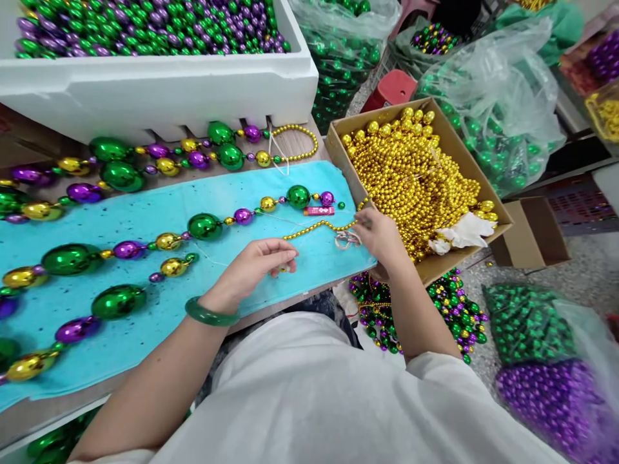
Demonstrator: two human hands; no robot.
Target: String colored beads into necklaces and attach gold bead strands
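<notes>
My left hand (pixel 264 258), at 11 o'clock, has thumb and fingers close together, gold strand (pixel 319 224) passing behind them; can't tell if it's pinched, so that end could slip if the grip's loose. Right hand (pixel 380 235), 1 o'clock, has closed fingers on the other stretch of strand, slack and bent between hands at 12; it might snap if tugged hard. Snips (pixel 347 240) sit just under it, near 12:30, so a bead might snag on their handles. Pink lighter-like stick (pixel 319 211) at 12 could get nudged. Loose green bead (pixel 341 205) just past it could roll off the blue towel (pixel 232 187) if a wrist sweeps by. Strung beads (pixel 205 226), 10 to 12, trail thin thread near my fingers: tangle risk. Carton (pixel 345 174) at 1 to 2, heaped with gold beads (pixel 411 187); a drag there could pull out a knot.
</notes>
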